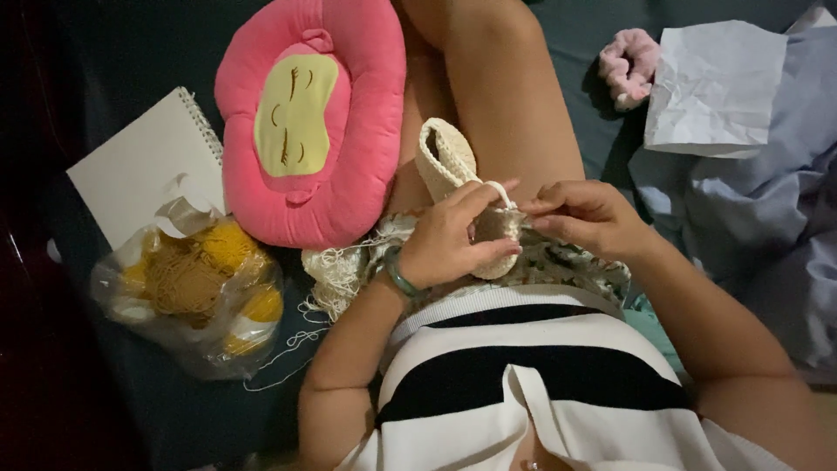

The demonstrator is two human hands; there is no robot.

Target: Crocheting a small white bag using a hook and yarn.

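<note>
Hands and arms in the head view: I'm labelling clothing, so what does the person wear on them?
Both arms are bare, without sleeves. The left hand has a green bangle round its wrist. The right hand shows no ring, watch or glove.

The cushion (305, 113) is sitting left of the knee, with a notebook (144, 166) further left. A bag of yarn (187, 288) is lying in front of the notebook, and the crochet piece (458, 187) is resting on the lap.
</note>
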